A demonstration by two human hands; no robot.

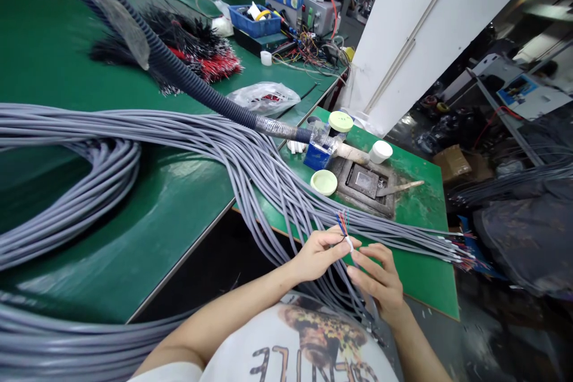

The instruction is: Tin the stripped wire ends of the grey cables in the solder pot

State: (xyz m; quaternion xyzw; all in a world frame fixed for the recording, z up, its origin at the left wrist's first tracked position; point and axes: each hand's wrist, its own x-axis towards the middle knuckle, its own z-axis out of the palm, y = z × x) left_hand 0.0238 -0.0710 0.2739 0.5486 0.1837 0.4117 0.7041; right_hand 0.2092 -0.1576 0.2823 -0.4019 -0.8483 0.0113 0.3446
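Observation:
My left hand (319, 253) pinches the end of a grey cable between thumb and fingertips. White material (350, 243) wraps the cable there, and thin red, blue and other coloured wires (342, 224) fan out above it. Just below, my right hand (380, 277) has its fingers closed around the same cable, with the fingertips close to the white wrap. Many more grey cables (268, 191) run in a bundle behind my hands. Their stripped ends (461, 250) lie at the right, showing coloured wires.
A dark square metal pot (389, 200) with a flat blade (400, 189) across it sits on the green board, beside round tubs (323, 182). Overhead slants a ribbed hose (192, 80). Coiled cable (107, 185) covers the left table; blue bins (255, 22) stand behind.

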